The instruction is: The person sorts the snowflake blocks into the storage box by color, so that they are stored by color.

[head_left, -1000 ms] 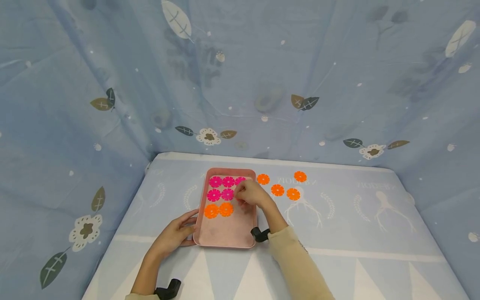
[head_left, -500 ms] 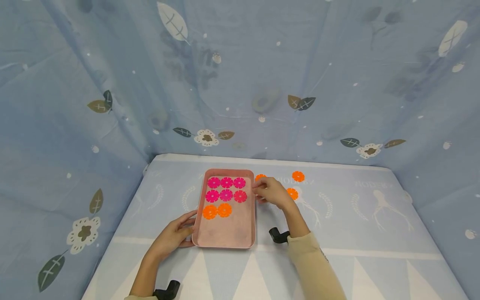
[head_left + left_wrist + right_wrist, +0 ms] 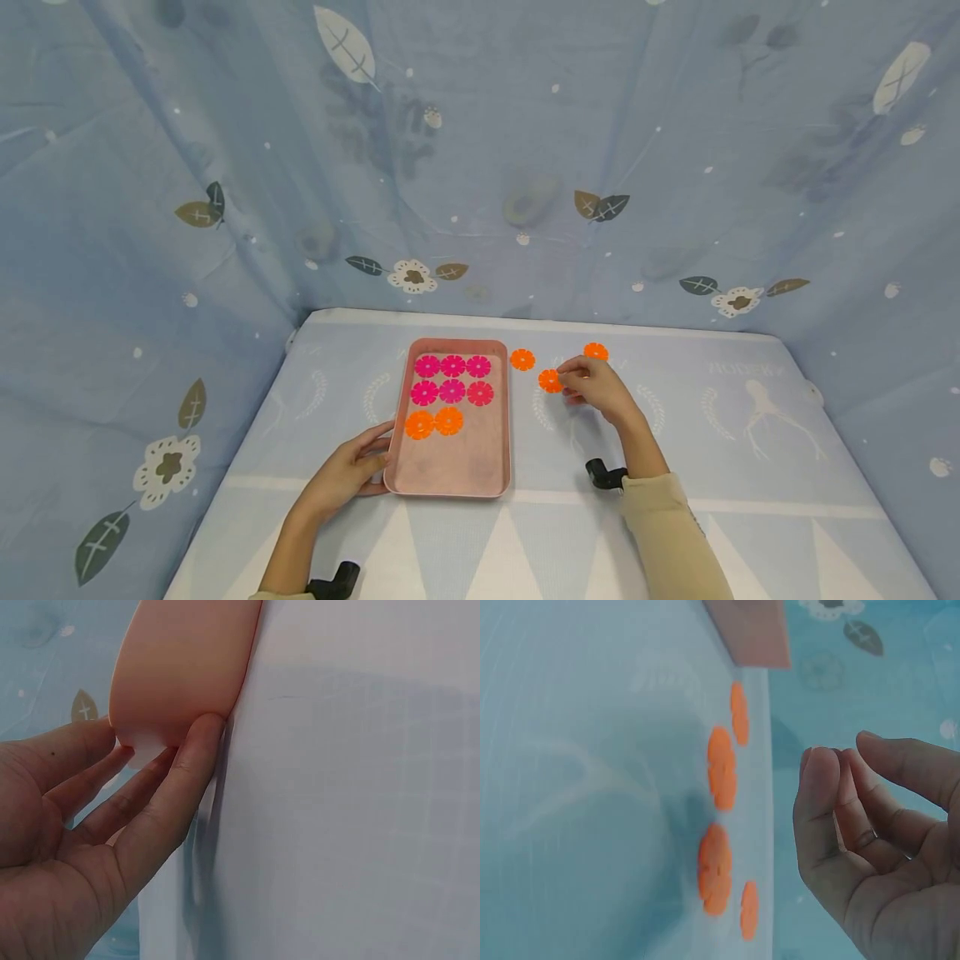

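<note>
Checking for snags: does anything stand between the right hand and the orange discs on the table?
Nothing visible does: only open space shows between the right hand and the four orange discs on the table.

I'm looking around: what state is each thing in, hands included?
Shallow pink rectangular tray: on the table, part filled, near end bare.
Six pink flower-shaped discs: in the tray, two rows of three.
Two orange flower-shaped discs: in the tray, side by side.
Four loose orange discs: lying outside the tray.
Left hand: touching the tray's left side.
Right hand: above the loose discs, fingers bent, holding nothing visible.
</note>
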`<move>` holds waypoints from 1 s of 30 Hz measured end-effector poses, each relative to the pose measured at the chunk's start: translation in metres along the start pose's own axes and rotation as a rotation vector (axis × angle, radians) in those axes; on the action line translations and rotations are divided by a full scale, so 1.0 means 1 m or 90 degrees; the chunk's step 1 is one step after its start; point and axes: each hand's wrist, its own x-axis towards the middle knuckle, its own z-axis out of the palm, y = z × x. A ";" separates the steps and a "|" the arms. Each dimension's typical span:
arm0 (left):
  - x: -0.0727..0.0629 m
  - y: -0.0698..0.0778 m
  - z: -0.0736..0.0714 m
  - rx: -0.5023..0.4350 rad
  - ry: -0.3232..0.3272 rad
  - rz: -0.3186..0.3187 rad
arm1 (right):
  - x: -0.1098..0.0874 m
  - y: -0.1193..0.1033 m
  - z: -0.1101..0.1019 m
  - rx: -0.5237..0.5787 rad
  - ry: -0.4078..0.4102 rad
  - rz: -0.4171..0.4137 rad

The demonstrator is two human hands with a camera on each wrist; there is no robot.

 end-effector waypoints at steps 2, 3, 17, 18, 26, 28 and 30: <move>0.000 0.000 0.000 0.001 0.000 0.000 | 0.001 0.006 -0.007 0.003 0.008 0.004; 0.000 0.000 0.000 0.003 0.001 0.000 | 0.001 0.008 -0.010 0.002 0.014 0.006; -0.001 0.002 0.001 -0.002 -0.009 0.000 | 0.004 0.027 -0.028 -0.026 0.067 0.037; -0.001 0.002 0.001 -0.001 -0.011 0.001 | 0.004 0.029 -0.029 -0.025 0.066 0.037; -0.001 0.001 0.001 -0.011 -0.010 -0.005 | 0.008 0.036 -0.032 -0.032 0.080 0.056; -0.001 0.001 0.001 -0.010 -0.008 -0.004 | 0.009 0.038 -0.032 -0.042 0.085 0.064; -0.001 0.001 0.001 -0.009 -0.007 -0.003 | 0.010 0.040 -0.032 -0.051 0.089 0.069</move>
